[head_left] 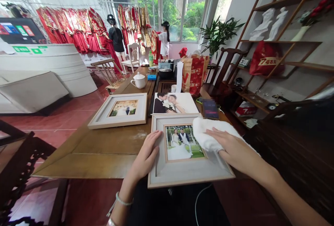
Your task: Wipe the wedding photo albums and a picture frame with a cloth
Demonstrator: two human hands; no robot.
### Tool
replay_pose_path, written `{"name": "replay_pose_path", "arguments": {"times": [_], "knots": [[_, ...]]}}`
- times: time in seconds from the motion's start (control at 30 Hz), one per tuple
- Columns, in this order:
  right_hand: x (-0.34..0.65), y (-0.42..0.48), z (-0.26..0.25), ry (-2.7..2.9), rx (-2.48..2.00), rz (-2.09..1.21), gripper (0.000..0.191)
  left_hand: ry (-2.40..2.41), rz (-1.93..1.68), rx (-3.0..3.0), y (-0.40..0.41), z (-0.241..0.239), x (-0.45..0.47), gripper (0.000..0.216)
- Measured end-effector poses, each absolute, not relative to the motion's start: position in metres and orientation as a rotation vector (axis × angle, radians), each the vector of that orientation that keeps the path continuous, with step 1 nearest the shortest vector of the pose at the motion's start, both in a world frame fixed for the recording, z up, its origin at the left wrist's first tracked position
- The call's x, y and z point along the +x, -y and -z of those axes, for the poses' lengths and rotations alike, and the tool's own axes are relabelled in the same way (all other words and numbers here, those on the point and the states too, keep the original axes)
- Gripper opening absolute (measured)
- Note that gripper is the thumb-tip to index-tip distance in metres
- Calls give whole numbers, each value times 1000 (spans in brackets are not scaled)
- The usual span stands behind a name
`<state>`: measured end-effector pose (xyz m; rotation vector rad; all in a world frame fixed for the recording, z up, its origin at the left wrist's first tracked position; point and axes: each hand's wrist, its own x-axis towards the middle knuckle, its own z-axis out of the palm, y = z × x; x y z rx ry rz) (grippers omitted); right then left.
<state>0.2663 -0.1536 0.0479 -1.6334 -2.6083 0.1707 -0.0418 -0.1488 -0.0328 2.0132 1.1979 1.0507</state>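
Note:
A picture frame (191, 173) with a pale wide border and a photo of a couple lies at the table's near edge, overhanging it a little. My left hand (147, 154) grips its left side, fingers on the rim. Under my right hand (229, 146) is a bunched white cloth (208, 132), pressed on the frame's upper right part and covering that corner. A second picture frame (139, 118) rests flat to the left. Just behind the first frame lies a large wedding print (186, 104).
The wooden table (104, 149) also bears a white lidded cup (138, 80), a blue box (151, 77), a paper bag (194, 74) and a phone (211, 108). Shelves (287, 41) stand at right. Two people (117, 38) are near racks of red garments (78, 31).

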Motion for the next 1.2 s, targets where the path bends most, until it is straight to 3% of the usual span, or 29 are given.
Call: {"name": "replay_pose_path", "arguments": {"times": [0.3,0.47,0.77,1.07,1.2], "knots": [[189,176,-35,2885,-873,-393,85,-1166,-1102,2031,145,40,-40,41],[189,164,-27,2871,-1085,-347,79,-1159,-1109,2037,146,40,-40,41],[248,106,-23,2595,-1639,36,76,-1208,-1018,1992,150,32,-41,46],[226,111,-15,2568,-1560,-146,89,-1179,-1013,2036,148,32,-40,49],[219,162,-36,2802,-1243,-489,96,-1186,-1006,2047,149,29,-38,49]]}}
